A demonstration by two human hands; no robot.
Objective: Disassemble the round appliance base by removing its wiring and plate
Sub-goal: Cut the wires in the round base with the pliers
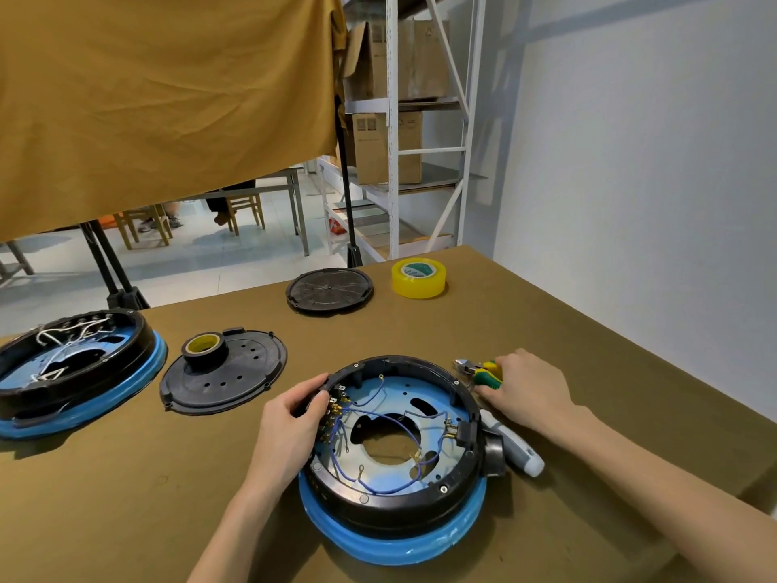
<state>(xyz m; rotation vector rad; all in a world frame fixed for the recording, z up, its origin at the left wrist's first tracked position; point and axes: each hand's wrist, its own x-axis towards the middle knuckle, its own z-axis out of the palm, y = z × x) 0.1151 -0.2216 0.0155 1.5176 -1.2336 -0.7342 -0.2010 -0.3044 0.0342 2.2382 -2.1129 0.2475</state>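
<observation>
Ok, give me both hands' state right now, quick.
Left hand: grips the rim of the round base.
Right hand: fingers curled round the green-and-yellow pliers on the table.

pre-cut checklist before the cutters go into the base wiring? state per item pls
1. Base steadied: ok. The left hand grips the rim of the round base by the terminal block.
2. Tool in hand: ok. The right hand is curled on the green-yellow cutters, which are at the table, outside the base.
3. Wiring exposed: ok. The blue wires lie open on the blue plate, cover off.
4. Wires freed from terminals: not ok, several run to the left-side terminals.
5. Plate screws out: cannot tell.
6. Screwdriver within reach: ok, the grey screwdriver lies right of the base.
</observation>
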